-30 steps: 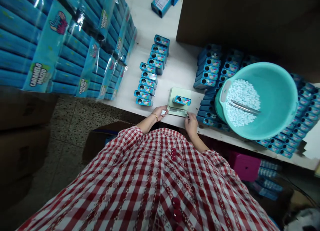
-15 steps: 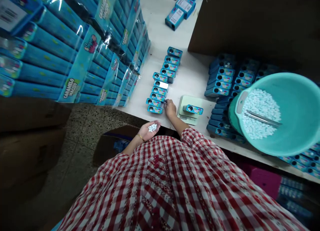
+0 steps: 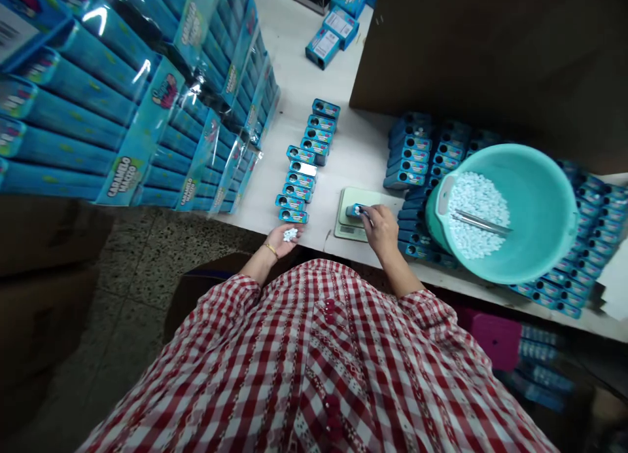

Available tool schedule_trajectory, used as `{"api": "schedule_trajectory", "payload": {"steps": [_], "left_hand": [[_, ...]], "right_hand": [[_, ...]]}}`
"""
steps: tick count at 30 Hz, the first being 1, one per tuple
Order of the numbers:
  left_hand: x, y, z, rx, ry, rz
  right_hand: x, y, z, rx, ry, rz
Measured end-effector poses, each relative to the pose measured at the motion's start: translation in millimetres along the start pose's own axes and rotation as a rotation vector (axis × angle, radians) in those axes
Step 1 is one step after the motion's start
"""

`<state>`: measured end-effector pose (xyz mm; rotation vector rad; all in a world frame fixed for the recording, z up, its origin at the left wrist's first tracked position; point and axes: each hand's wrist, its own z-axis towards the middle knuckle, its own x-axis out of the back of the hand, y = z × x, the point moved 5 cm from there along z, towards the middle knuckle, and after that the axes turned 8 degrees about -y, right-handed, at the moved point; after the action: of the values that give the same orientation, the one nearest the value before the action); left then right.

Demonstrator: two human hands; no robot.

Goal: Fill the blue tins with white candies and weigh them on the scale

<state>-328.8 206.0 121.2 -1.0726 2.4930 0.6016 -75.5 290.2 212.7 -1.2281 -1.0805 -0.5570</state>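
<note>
My left hand (image 3: 283, 241) lies palm up at the table edge, cupped under a small heap of white candies (image 3: 290, 234). Just beyond it is the near end of a staggered row of small blue boxes (image 3: 293, 216), each with a dark round hole in its top. My right hand (image 3: 383, 230) is over the pale green scale (image 3: 343, 225), fingers pinched at a blue box (image 3: 351, 210) standing on it. White shows at that box's hole beside the fingertips. The hand covers the box's right end, and what the fingers pinch is hidden.
A turquoise tub (image 3: 540, 224) of white candies, with a metal scoop (image 3: 483, 222) in it, sits on the right among many blue boxes (image 3: 409, 165). Plastic-wrapped packs (image 3: 132, 158) are stacked on the left. A dark brown panel (image 3: 466, 54) rises behind; loose boxes (image 3: 324, 46) lie farther back.
My right hand has moved from the near end of the box row to the box on the scale. My left hand still cups the candies. The whole view has shifted slightly.
</note>
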Motion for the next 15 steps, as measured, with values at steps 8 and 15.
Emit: {"api": "schedule_trajectory", "payload": {"steps": [8, 15], "left_hand": [[-18.6, -42.9, -16.5, 0.096, -0.108, -0.047], [-45.4, -77.5, -15.7, 0.206, -0.144, -0.053]], "right_hand": [[-22.8, -40.7, -52.9, 0.305, -0.156, 0.325], [-68.3, -82.6, -48.2, 0.403, -0.515, 0.019]]}}
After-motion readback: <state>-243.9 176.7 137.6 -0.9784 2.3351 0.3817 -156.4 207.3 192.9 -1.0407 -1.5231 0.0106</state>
